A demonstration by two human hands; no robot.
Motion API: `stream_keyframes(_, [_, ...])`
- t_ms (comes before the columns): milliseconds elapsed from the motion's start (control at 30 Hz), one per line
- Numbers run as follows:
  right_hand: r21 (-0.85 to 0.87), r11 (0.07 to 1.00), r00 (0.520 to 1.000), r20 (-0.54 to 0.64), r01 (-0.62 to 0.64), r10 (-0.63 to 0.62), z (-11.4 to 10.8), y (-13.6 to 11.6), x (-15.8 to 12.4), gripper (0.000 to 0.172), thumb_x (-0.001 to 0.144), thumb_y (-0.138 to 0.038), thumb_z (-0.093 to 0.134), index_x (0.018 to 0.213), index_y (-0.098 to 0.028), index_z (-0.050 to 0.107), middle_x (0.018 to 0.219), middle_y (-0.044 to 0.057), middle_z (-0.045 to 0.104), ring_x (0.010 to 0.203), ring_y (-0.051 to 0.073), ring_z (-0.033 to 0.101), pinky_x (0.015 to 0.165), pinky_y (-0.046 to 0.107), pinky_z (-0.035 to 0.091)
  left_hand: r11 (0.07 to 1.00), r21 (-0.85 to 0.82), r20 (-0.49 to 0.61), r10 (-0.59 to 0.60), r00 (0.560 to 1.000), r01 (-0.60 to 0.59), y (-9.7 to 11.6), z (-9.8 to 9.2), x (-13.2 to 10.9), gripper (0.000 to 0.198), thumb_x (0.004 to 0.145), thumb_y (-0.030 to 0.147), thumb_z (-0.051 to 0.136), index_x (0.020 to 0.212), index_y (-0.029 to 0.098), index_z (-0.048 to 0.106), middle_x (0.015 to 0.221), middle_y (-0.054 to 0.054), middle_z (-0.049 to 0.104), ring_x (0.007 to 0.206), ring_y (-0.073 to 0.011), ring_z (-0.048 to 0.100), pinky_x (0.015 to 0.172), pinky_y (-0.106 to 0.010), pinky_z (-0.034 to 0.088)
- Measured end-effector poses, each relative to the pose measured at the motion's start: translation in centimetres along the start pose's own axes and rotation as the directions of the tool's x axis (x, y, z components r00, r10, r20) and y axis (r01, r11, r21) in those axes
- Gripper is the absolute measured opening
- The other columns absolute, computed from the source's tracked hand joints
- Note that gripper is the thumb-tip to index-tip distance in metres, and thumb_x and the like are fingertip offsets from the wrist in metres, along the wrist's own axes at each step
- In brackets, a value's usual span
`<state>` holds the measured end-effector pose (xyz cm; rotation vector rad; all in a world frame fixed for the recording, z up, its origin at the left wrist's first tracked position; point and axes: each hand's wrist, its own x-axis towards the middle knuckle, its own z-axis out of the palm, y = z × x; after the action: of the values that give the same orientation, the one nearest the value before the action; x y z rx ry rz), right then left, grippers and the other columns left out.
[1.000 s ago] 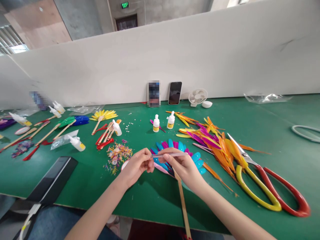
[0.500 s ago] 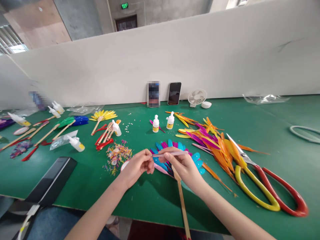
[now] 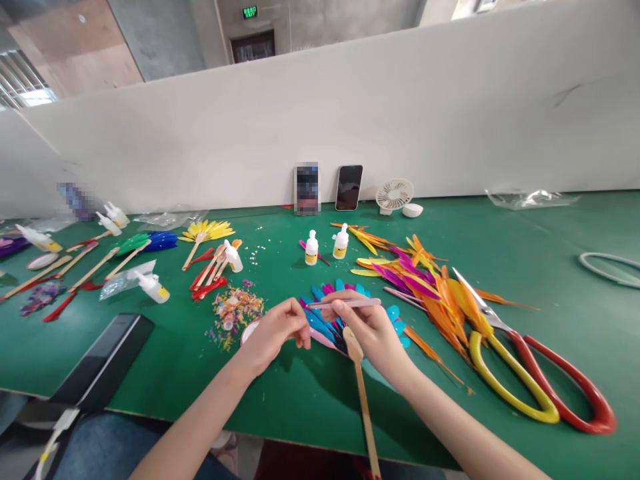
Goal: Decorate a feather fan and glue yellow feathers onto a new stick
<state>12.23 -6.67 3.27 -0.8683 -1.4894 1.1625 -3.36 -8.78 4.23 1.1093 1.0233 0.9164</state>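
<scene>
My right hand (image 3: 367, 327) is closed around pale pink tweezers (image 3: 356, 303), whose thin metal tip points left. It hovers over a feather fan of blue and magenta feathers (image 3: 326, 328) with a wooden handle (image 3: 364, 400) running toward the table's front edge. My left hand (image 3: 280, 330) is just left of the fan, its fingers curled in a pinch; whatever they hold, if anything, is too small to tell. A white dish with a red rim (image 3: 249, 331) is partly hidden behind it. Beside the dish lies a heap of small colourful sequins (image 3: 235, 310).
Two glue bottles (image 3: 311, 248) stand behind the fan. Large scissors (image 3: 540, 373) and loose orange feathers (image 3: 447, 300) lie to the right. At left are finished-looking fans (image 3: 206, 232), more glue bottles (image 3: 154, 288) and a black box (image 3: 105, 363). Phones (image 3: 349, 188) lean against the partition (image 3: 320, 113).
The tweezers' tip has come away from my left fingers. My right hand has moved slightly up and right, while my left hand stays nearly in place.
</scene>
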Motion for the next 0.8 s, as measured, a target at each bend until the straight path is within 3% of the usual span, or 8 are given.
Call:
stream_keyframes(133, [-0.03,1.0,0.998,-0.064,0.006,-0.008,-0.1,0.3,0.2,0.036,0.074,-0.048,0.052,0.057,-0.017,0.06,0.075,0.007,0.065,0.067,0.015,0.061,0.058,0.025,0.051,0.958,0.282,0.225,-0.007,0.974,-0.058,0.3,0.8,-1.2,0.008,0.071,0.018,0.045,0.065,0.018,0.04,0.053,0.005,0.046,0.052,-0.0082,0.045,0.054,-0.021,0.034])
stream_keyframes(300, [-0.031,0.999,0.996,-0.084,-0.014,0.011,-0.2,0.9,0.6,0.033,0.073,-0.049,0.052,0.066,-0.018,0.06,0.068,0.005,0.063,0.06,0.015,0.059,0.054,0.026,0.05,0.73,0.628,0.42,-0.026,0.907,-0.27,0.6,2.2,-3.1,0.023,0.078,0.014,0.036,0.056,0.019,0.031,0.05,0.005,0.035,0.046,-0.0074,0.032,0.046,-0.021,0.023])
stream_keyframes(367, [-0.044,0.999,0.997,-0.079,-0.022,0.018,-0.2,1.2,0.9,0.032,0.073,-0.048,0.052,0.068,-0.018,0.06,0.066,0.004,0.062,0.059,0.015,0.058,0.055,0.027,0.05,0.587,0.704,0.488,0.01,0.873,-0.4,0.8,2.5,-3.8,0.029,0.081,0.017,0.038,0.054,0.019,0.026,0.048,0.005,0.032,0.045,-0.0083,0.03,0.046,-0.023,0.022])
stream_keyframes(467, [-0.089,0.996,0.999,-0.045,-0.031,0.027,-0.1,1.8,1.3,0.032,0.075,-0.047,0.05,0.066,-0.017,0.059,0.069,0.006,0.062,0.06,0.015,0.057,0.057,0.027,0.049,0.275,0.763,0.588,0.078,0.805,-0.584,1.5,2.3,-4.6,0.028,0.083,0.023,0.042,0.056,0.02,0.034,0.049,0.003,0.041,0.046,-0.0106,0.036,0.047,-0.025,0.024])
stream_keyframes(567, [-0.166,0.985,0.999,0.015,-0.041,0.044,0.5,2.2,1.7,0.033,0.077,-0.043,0.047,0.061,-0.017,0.058,0.077,0.007,0.063,0.063,0.014,0.057,0.058,0.027,0.048,0.043,0.762,0.637,0.133,0.76,-0.646,2.1,1.7,-5.3,0.017,0.083,0.022,0.042,0.067,0.019,0.046,0.061,-0.001,0.054,0.051,-0.0132,0.044,0.052,-0.026,0.028])
stream_keyframes(667, [-0.237,0.971,0.996,0.08,-0.029,0.05,1.4,2.4,2.3,0.032,0.079,-0.038,0.045,0.059,-0.017,0.057,0.079,0.006,0.063,0.065,0.014,0.057,0.06,0.026,0.047,0.021,0.796,0.593,0.18,0.785,-0.605,2.7,0.7,-5.5,0.014,0.083,0.022,0.043,0.07,0.019,0.048,0.065,-0.001,0.055,0.056,-0.0141,0.047,0.055,-0.026,0.029])
stream_keyframes(800, [-0.291,0.957,0.99,0.135,0.005,0.036,2.6,3.1,3.5,0.027,0.08,-0.033,0.044,0.066,-0.017,0.06,0.077,0.005,0.063,0.063,0.013,0.056,0.058,0.025,0.044,0.188,0.876,0.392,0.26,0.883,-0.444,3.2,-1.2,-4.4,0.025,0.079,0.024,0.049,0.056,0.019,0.043,0.052,0.002,0.046,0.051,-0.0124,0.042,0.054,-0.025,0.026])
